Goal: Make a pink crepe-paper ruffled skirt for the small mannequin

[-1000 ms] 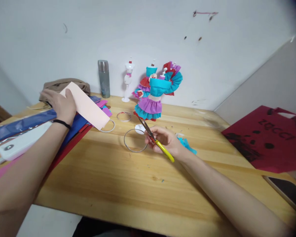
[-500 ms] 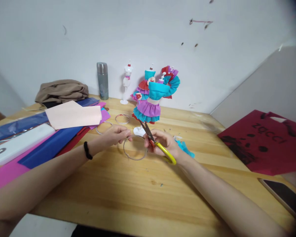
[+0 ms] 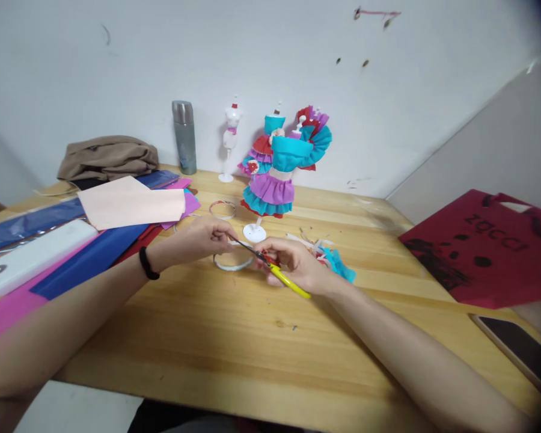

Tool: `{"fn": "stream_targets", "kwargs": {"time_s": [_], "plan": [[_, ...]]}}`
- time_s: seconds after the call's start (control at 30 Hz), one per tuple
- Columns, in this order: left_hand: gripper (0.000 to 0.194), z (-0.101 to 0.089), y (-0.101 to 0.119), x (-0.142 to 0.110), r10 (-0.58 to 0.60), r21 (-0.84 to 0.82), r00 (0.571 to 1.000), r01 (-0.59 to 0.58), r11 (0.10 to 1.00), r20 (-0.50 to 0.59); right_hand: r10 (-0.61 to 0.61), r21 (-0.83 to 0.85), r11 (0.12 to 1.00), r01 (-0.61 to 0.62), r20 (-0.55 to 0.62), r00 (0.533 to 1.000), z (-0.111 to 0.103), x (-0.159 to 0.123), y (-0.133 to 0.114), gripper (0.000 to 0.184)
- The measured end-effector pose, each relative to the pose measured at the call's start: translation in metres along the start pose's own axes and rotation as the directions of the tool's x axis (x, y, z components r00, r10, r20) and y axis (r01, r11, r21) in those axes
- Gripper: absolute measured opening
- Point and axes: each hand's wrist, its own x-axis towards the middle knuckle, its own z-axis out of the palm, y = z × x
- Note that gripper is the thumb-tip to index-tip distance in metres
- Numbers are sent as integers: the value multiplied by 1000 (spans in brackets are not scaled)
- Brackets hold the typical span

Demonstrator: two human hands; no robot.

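My right hand (image 3: 288, 264) is closed on scissors (image 3: 288, 282) with a yellow and a red handle. Their dark blades point left, and the tips reach my left hand's fingertips. A thin, pale ring like a narrow roll of tape (image 3: 232, 267) hangs below the blades, its right side against my right fingers. My left hand (image 3: 211, 234) is closed in a pinch at the ring's upper edge, by a pale strip of tape; the exact hold is partly hidden. Just beyond stands a small dress form (image 3: 291, 154) in a turquoise, purple and red ruffled dress.
Behind are more dress forms, one bare (image 3: 229, 138), and a flask (image 3: 184, 138). Another ring (image 3: 222, 210) lies nearby. Left are coloured sheets (image 3: 135, 201), a white case (image 3: 36, 255) and brown cloth (image 3: 110, 157). Right are scraps (image 3: 338, 264), a red bag (image 3: 482, 246) and a phone (image 3: 514, 349).
The scissors have swung from pointing up to pointing left, blades now at my left fingertips. The ring has shifted slightly left and tilted flatter. The view has dipped and moved a little.
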Motion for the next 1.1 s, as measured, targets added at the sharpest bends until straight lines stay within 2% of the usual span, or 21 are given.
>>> {"fn": "stream_targets", "kwargs": {"time_s": [0.1, 0.2, 0.27, 0.3, 0.43, 0.5, 0.63, 1.1], "plan": [[7, -12, 1, -2, 84, 252, 995, -67, 965, -60, 46, -67, 997, -48, -29, 999, -4, 0, 1, 38], [13, -19, -5, -3, 69, 368, 984, -3, 930, -167, 53, -109, 992, -57, -36, 998, -9, 1, 4, 39], [15, -19, -13, -2, 91, 469, 973, 20, 883, -213, 54, -198, 979, -49, 24, 998, -8, 1, 3, 35], [15, -17, -18, -1, 112, 524, 973, 11, 851, -203, 56, -252, 967, -38, 66, 996, -6, 1, 2, 33], [24, 0, -35, 0, 145, 686, 989, -85, 722, -30, 18, -422, 904, 75, 213, 977, 7, -2, -2, 27], [24, 8, -41, 1, 157, 702, 987, -132, 699, 30, -20, -472, 870, 145, 260, 965, 12, -3, -5, 30], [12, 15, -47, 1, 157, 657, 985, -161, 736, 66, -33, -503, 840, 203, 326, 945, 15, -1, -6, 33], [21, 1, -54, 11, 91, 497, 992, -121, 859, 84, -58, -515, 823, 239, 341, 938, 18, 0, -5, 34]]}}
